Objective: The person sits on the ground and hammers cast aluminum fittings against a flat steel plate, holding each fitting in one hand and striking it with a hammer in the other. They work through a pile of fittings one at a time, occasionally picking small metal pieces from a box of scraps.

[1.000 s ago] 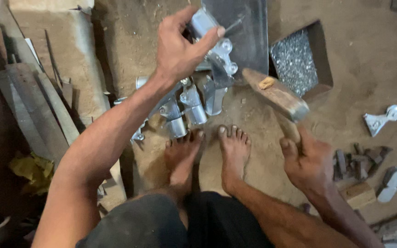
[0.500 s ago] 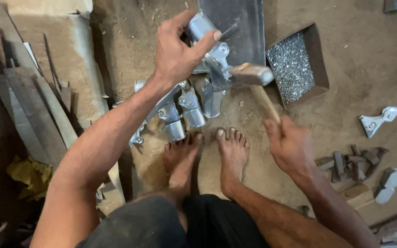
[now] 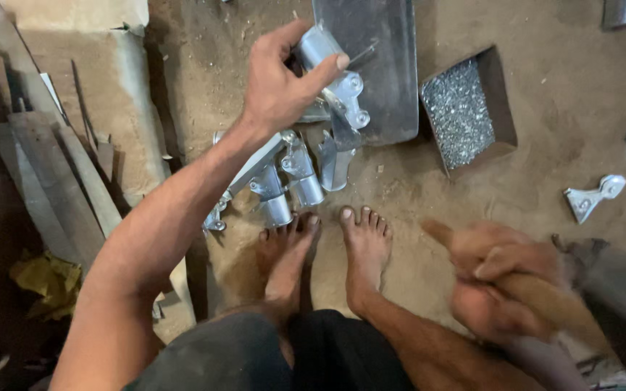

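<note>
My left hand [image 3: 280, 80] grips a shiny metal bracket [image 3: 335, 72] and holds it upright against a flat steel plate [image 3: 382, 65] on the dirt floor. Close to the camera at the lower right, my right hand [image 3: 498, 282] is blurred and wrapped around the wooden handle of a hammer [image 3: 556, 300]; its dark head shows at the right edge. Between hand and feet lie several more metal brackets [image 3: 284, 177]. My bare feet [image 3: 327, 250] rest just below them.
An open cardboard box of small metal rivets [image 3: 461, 108] sits right of the plate. Loose brackets [image 3: 592, 195] lie at the right. Wooden planks [image 3: 38, 181] and a cardboard sheet [image 3: 88, 94] fill the left side.
My right hand has swung the hammer back from over the bracket, down and right toward the camera. The left hand keeps the bracket in place.
</note>
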